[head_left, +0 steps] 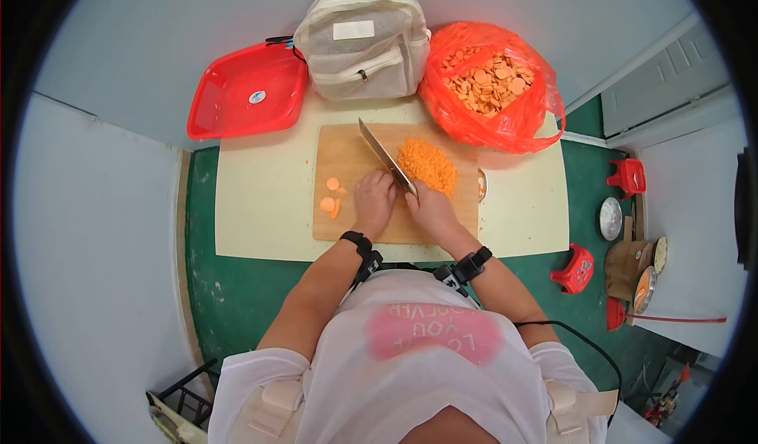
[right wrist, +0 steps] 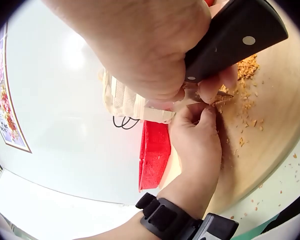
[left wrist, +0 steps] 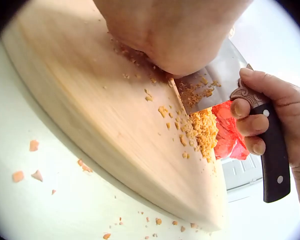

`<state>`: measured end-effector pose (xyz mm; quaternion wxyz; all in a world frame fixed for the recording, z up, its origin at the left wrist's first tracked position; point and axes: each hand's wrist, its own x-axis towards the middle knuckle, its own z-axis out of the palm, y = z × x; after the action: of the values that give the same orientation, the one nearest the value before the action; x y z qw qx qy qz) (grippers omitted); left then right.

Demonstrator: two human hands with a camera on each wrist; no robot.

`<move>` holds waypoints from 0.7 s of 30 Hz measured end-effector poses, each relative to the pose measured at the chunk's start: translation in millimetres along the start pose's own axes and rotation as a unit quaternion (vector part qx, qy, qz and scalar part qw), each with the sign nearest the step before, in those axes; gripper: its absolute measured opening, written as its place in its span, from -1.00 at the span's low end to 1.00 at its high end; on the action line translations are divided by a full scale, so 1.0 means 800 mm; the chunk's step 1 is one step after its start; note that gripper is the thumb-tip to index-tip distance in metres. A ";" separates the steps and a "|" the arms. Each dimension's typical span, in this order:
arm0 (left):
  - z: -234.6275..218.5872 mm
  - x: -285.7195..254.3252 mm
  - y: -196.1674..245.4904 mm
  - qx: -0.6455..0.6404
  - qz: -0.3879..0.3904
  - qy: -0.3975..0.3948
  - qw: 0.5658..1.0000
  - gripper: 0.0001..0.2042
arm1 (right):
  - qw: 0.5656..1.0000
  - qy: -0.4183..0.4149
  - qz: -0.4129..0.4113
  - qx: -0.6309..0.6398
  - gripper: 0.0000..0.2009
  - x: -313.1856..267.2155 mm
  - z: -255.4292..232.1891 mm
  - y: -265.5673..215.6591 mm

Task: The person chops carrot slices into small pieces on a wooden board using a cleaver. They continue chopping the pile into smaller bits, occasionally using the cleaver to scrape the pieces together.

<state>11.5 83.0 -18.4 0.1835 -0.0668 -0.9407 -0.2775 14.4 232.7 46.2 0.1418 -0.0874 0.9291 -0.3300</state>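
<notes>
Two hands are working close together at the near middle of the board, which is lying on the desk. The right hand is wrapping its grip tight around the black handle of the knife, whose blade is angling far-left across the board. Just left, the left hand is resting knuckles-up on the board beside the blade, fingers curled; I cannot tell whether its grip is holding anything. Carrot slices are lying at the board's left. Farther right, minced carrot is piling up. At the far edge are sitting a red tray, a backpack and a red bag of slices.
</notes>
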 end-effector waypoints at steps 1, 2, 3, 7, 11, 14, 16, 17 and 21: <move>-0.001 0.001 0.001 0.000 0.000 0.001 1.000 -0.90 | 1.000 -0.002 0.001 0.005 -0.70 0.001 0.002 0.000; -0.002 0.002 0.001 0.000 0.000 0.002 1.000 -0.90 | 1.000 -0.004 0.001 0.010 -0.72 0.002 0.002 0.000; -0.002 0.002 0.000 0.000 0.000 0.002 1.000 -0.90 | 1.000 -0.005 0.001 0.010 -0.72 0.003 0.002 -0.001; 0.000 0.003 -0.002 -0.017 0.002 0.004 1.000 -0.91 | 1.000 -0.020 -0.001 0.008 -0.71 0.014 -0.002 -0.007; -0.007 0.004 0.000 -0.036 0.023 0.020 0.999 -0.93 | 1.000 -0.026 0.013 0.005 -0.68 0.020 -0.002 -0.013; -0.006 0.000 -0.003 -0.041 0.020 0.011 0.999 -0.94 | 1.000 -0.018 0.011 -0.004 -0.68 0.017 -0.003 -0.016; -0.004 0.000 -0.002 -0.037 0.015 0.009 0.999 -0.93 | 1.000 -0.017 0.020 -0.007 -0.68 0.016 -0.002 -0.014; -0.004 0.000 -0.002 -0.033 0.010 0.009 0.999 -0.92 | 0.999 -0.016 0.028 -0.011 -0.68 0.017 -0.001 -0.013; -0.002 -0.001 -0.004 -0.017 0.008 -0.011 1.000 -0.91 | 0.999 -0.010 0.044 -0.025 -0.72 0.018 -0.001 -0.007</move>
<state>11.7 79.1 -19.0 0.1745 -0.0800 -0.9371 -0.2914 0.7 225.4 47.1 0.1636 -0.0538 0.9385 -0.2992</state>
